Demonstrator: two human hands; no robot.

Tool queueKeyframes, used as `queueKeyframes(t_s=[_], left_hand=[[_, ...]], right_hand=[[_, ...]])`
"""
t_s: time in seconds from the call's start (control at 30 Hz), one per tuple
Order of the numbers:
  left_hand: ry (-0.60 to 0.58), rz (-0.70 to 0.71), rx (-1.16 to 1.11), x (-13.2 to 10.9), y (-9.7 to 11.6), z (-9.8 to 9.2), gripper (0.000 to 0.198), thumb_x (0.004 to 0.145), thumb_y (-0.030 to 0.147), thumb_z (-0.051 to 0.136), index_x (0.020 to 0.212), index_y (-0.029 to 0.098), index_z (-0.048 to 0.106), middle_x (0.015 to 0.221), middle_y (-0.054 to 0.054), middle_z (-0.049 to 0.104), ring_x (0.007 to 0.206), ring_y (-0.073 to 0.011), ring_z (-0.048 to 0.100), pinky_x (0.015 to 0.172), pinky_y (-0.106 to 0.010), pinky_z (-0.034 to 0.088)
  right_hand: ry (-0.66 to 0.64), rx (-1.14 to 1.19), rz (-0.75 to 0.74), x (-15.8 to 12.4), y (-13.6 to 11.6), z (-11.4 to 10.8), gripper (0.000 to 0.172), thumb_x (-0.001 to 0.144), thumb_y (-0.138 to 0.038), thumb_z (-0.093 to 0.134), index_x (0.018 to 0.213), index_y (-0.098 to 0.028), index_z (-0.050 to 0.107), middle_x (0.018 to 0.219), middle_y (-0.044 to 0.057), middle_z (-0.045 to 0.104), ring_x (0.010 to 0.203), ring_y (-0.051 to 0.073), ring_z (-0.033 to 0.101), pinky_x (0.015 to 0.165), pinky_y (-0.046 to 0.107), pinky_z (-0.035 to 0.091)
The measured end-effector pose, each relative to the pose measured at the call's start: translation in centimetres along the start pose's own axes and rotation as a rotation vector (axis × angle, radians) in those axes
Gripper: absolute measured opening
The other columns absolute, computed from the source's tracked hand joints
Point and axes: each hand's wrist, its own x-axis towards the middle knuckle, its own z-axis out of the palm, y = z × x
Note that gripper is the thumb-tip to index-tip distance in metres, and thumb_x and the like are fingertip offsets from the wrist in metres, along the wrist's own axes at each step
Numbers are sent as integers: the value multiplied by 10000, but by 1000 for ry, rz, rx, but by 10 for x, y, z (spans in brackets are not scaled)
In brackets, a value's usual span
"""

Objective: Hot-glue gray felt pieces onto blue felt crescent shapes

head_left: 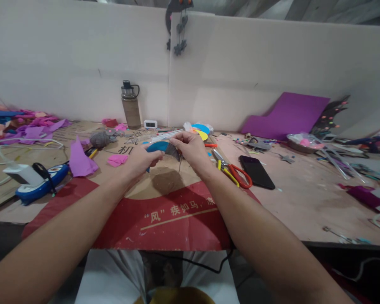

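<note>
A blue crescent-shaped piece (158, 146) arches between my hands above the cardboard, its right part wrapped in grey yarn (172, 150). My left hand (142, 160) is closed on the blue left part, thumb on the near side. At the wrapped end, my right hand (189, 147) pinches the yarn with thumb and fingers; the fingertips partly hide the grip. A loose strand hangs below the right fingers. Back left of my left hand lies a grey yarn ball (99, 139).
Red-handled scissors (240, 175), yellow-handled pliers (230, 176) and a black phone (257, 172) lie to the right. A bottle (131, 107) stands at the back. Left are a blue power strip (42, 184) and purple felt (81, 158). Printed red cardboard (177, 232) covers the front.
</note>
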Motion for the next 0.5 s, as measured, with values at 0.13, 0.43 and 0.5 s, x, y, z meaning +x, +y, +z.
queueKeyframes(t_s=[0.13,0.43,0.5], left_hand=[[-21,16,-23,-1,1,1,161,614,221,660,630,164,511,522,53,463,440,-52,346,439,-222,222],[-43,69,11,-5,7,-1,153,629,242,674,683,155,561,539,53,462,468,-61,346,459,-226,238],[-37,80,28,-6,8,-1,149,634,246,673,689,157,568,538,53,461,467,-63,351,458,-226,243]], right_hand=[[-8,101,84,-3,-1,-1,125,719,-299,652,705,-186,601,603,-38,562,496,66,438,471,208,337],[-71,254,292,-10,-12,-3,148,708,-305,650,692,-195,552,586,-51,523,480,69,434,465,210,355],[-51,247,264,-10,-10,0,138,724,-291,621,687,-202,522,565,-62,503,461,67,419,443,201,326]])
